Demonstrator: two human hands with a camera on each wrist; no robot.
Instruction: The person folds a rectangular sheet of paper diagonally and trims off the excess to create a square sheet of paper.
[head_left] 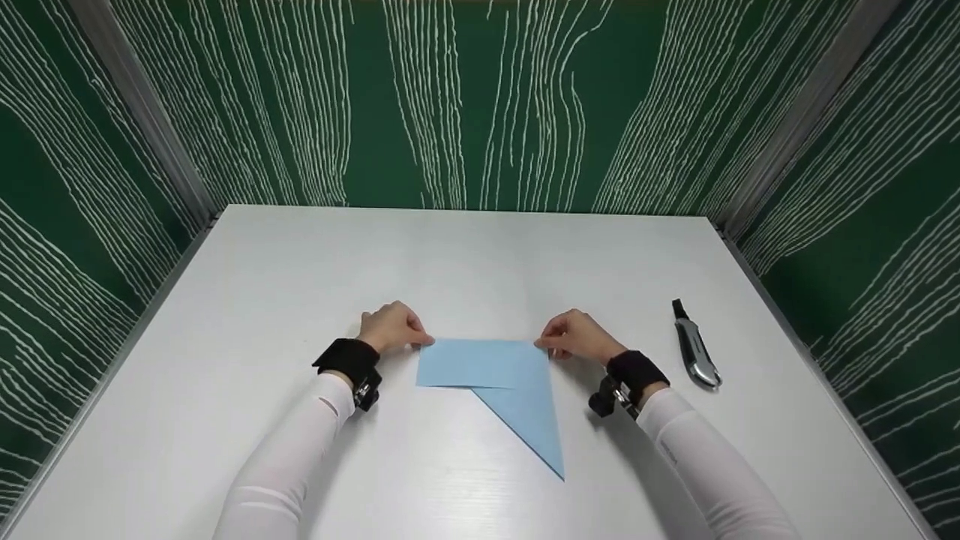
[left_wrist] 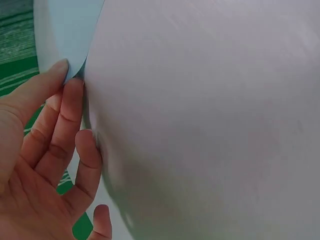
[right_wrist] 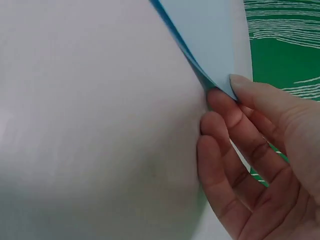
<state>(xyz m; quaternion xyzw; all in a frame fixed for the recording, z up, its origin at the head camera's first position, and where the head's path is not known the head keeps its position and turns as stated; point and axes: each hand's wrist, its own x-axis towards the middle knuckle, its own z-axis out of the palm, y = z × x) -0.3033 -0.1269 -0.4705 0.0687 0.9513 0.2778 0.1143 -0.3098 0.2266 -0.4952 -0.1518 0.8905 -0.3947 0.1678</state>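
Observation:
A sheet of light blue paper (head_left: 517,390), partly folded, lies on the white table. Its upper part is a rectangular flap, and below on the right it tapers to a point towards the person. My left hand (head_left: 393,328) pinches the paper's upper left corner between thumb and forefinger, as the left wrist view also shows with the paper (left_wrist: 75,35). At the upper right corner, my right hand (head_left: 581,335) pinches the paper too. Folded layers of the paper (right_wrist: 210,45) show at that corner in the right wrist view.
A grey and black utility knife (head_left: 697,349) lies on the white table (head_left: 465,262), to the right of the right hand. Green walls (head_left: 495,105) with pale wavy lines stand around the table behind and at both sides. Each wrist wears a black band.

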